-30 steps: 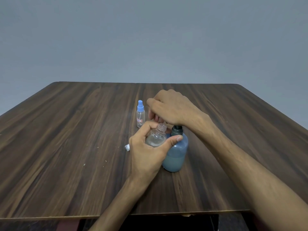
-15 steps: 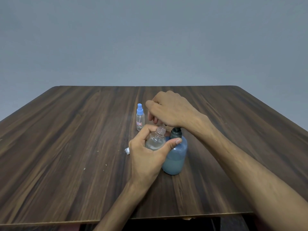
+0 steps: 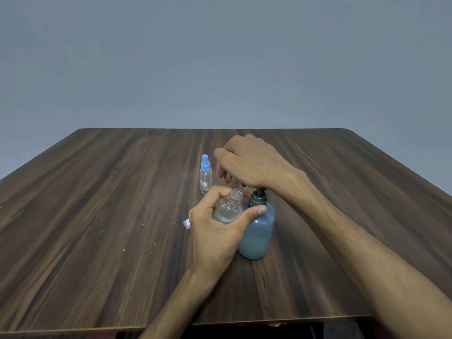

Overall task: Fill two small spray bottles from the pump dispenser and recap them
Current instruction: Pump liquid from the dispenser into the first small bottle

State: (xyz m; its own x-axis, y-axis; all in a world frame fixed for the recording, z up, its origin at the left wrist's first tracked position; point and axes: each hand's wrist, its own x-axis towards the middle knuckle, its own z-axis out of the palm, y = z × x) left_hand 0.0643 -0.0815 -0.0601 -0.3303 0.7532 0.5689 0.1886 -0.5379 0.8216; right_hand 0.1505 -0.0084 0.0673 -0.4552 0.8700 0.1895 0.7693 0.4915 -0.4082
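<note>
A: Where's the open bottle (image 3: 228,207)?
B: Mid-table, upright, gripped by the left hand (image 3: 215,231), neck just left of the pump dispenser (image 3: 256,228).
A: Right hand (image 3: 252,165)?
B: Curled over the pump head

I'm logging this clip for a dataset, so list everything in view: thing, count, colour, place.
open bottle: 1, clear, uncapped, held beside the dispenser's neck
dispenser: 1, blue with dark pump, partly full, table centre
capped bottle: 1, clear with blue spray cap and a small label, upright behind the hands
cap: 1, whitish, small, on the table left of the left hand, mostly hidden
table: 1, dark wood grain
wall: 1, grey, behind the table
left hand: 1, grips the open bottle
right hand: 1, rests on the pump head, fingers curled down over it
</note>
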